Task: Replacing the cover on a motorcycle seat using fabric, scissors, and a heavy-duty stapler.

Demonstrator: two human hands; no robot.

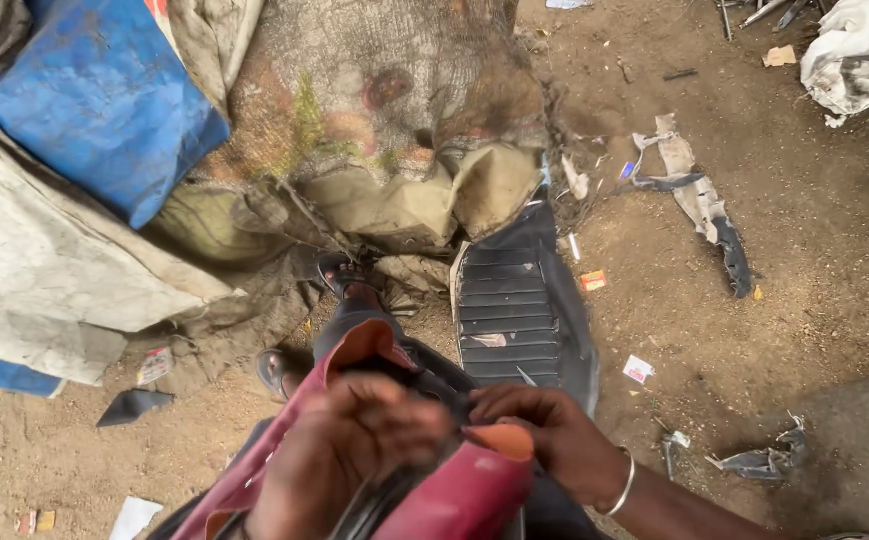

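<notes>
A maroon seat cover (460, 495) with an orange underside lies across my lap at the bottom of the head view. My left hand (340, 455) grips its upper fold, blurred by motion. My right hand (550, 435), with a metal bangle on the wrist, pinches the cover's right edge where the orange lining turns up. A black part of a seat shows between the two hands. Beyond them a black ribbed seat base (520, 300) lies on the dirt. My sandalled feet (345, 275) show just past the cover.
Worn tarps and sacking (375, 110) with a blue sheet (100, 95) are heaped at the upper left. Torn plastic scraps (700, 200) and paper bits litter the dirt ground on the right. A white crumpled sheet (855, 50) lies at the top right corner.
</notes>
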